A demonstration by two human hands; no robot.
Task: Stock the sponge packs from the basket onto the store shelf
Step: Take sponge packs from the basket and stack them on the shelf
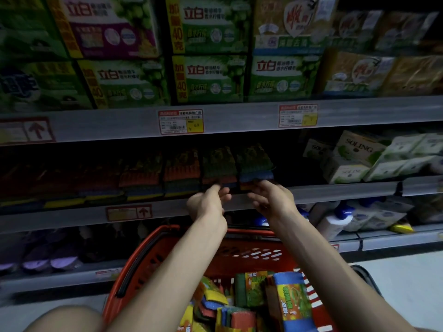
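— What is kept in the basket (153, 255)?
— Sponge packs (251, 291) are heaped in it, some upright, some lying flat. Its near side is cut off by the bottom edge and partly covered by the forearms (167, 271).
— And on the shelf (347, 190)?
— A row of packs (167, 176) is stood along it, face out, side by side. The end pack (255, 164) is set at the row's right end, and a dark gap is left between it and the white boxes (354, 159).
— How are the hands placed?
— The right hand (272, 200) is stretched to the end pack's lower edge, fingers fairly straight and close together, tips touching it. The left hand (206, 202) is raised just beside it, under the neighbouring pack. Its fingers are loosely bent, and whether anything is pinched cannot be told.
— What is hard to make out?
— The shelf is deeply shadowed and blurred, so the printing on the packs cannot be read. The row's left end is lost in the dark.
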